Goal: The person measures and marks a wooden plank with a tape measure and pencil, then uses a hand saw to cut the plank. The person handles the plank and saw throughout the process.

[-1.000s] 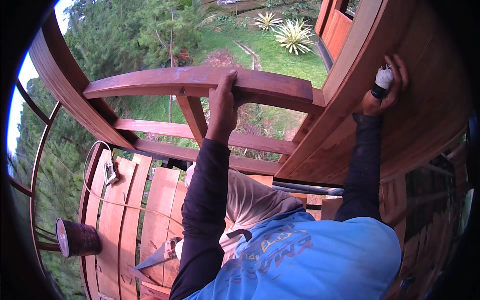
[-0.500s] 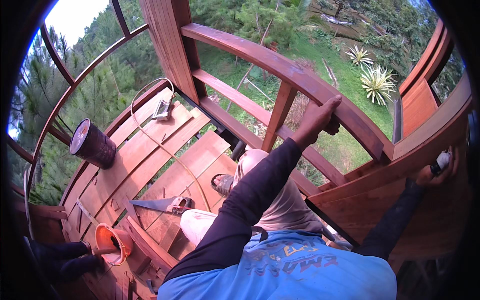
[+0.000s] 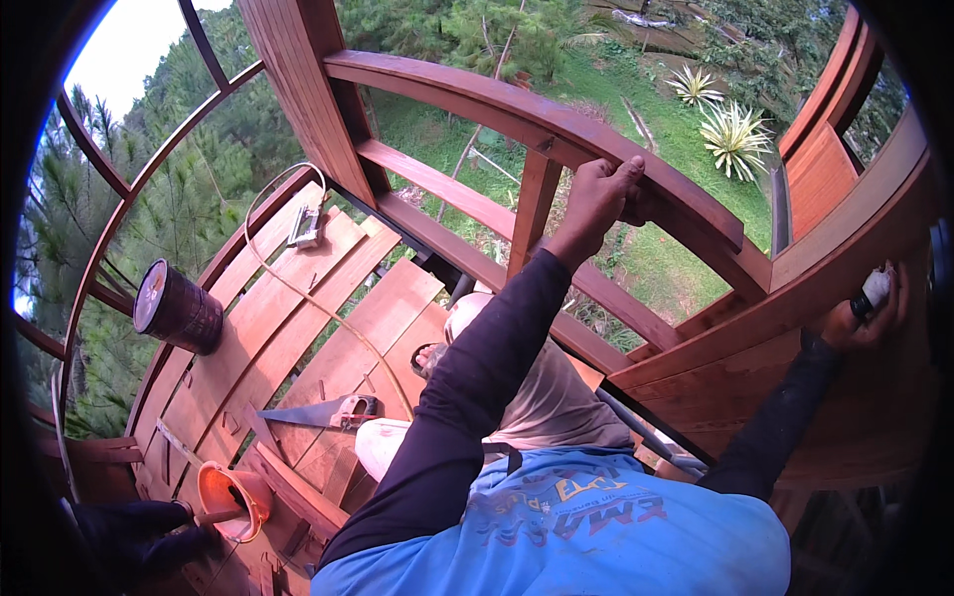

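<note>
My left hand is wrapped around the curved wooden handrail, fingers closed near the upright post under it. At the far right, my right hand is closed on a small white and black object, close to the wooden side panel. The kind of that object cannot be made out. A lower crossbar runs below the handrail, just beyond my left forearm.
On the plank floor lie a handsaw, a hose, a grey metal tool and offcuts. A dark bucket and an orange bucket stand left. Gaps separate some planks. Another person's legs show lower left.
The view has shifted a little, moving the railing and floor items slightly left. Both hands keep their holds, and my left hand stays on the handrail.
</note>
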A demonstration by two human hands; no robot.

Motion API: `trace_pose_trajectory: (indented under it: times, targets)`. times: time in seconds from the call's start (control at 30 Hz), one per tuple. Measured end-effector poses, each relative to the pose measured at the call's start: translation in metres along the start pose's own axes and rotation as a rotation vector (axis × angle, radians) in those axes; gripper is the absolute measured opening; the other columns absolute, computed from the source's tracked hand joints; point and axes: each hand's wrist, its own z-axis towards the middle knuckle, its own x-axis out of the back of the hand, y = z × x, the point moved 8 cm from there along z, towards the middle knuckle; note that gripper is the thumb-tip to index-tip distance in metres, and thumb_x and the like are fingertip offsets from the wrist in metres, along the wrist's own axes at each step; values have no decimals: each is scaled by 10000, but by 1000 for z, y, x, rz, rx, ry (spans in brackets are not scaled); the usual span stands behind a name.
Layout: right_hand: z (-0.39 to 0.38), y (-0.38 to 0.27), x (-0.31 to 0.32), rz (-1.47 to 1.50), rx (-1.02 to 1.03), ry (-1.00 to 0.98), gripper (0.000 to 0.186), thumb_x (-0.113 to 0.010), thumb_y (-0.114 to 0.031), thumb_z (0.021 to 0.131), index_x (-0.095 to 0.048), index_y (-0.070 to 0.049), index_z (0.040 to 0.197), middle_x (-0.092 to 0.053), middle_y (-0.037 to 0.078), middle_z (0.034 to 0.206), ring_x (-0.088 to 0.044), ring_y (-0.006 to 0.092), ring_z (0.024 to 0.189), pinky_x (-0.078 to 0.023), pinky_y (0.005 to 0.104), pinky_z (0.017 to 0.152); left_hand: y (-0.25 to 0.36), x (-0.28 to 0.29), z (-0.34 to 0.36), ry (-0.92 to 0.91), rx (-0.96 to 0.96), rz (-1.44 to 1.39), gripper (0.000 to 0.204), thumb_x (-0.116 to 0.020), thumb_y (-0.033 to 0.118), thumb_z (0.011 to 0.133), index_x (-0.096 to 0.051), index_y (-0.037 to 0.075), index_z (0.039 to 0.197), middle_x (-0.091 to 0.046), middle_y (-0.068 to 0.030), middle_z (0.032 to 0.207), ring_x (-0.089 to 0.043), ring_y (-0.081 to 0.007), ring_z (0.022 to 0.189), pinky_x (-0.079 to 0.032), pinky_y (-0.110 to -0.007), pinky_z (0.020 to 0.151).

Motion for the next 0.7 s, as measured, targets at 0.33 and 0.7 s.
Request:
trace_pose_trajectory:
  times: [0.33, 0.7]
  targets:
    - [7, -10, 0, -175, -30, 16, 280, -528, -154, 1037, -654, 45, 1189, -603, 205, 1263, -650, 290, 1102, -575, 373, 941, -6, 14, -2, 60, -24, 303, 431, -722, 382, 960, -644, 1, 773, -601, -33, 580, -607, -105, 469, -486, -249, 431]
    - [2, -1, -2, 5, -79, 62, 254, -550, -91, 993, -655, 48, 1178, -589, 208, 1280, -654, 288, 1109, -596, 359, 912, 84, -19, -30, -23, -969, 1268, 453, -855, 348, 806, -698, 50, 1109, -690, -135, 1179, -653, -311, 1081, -506, -427, 922]
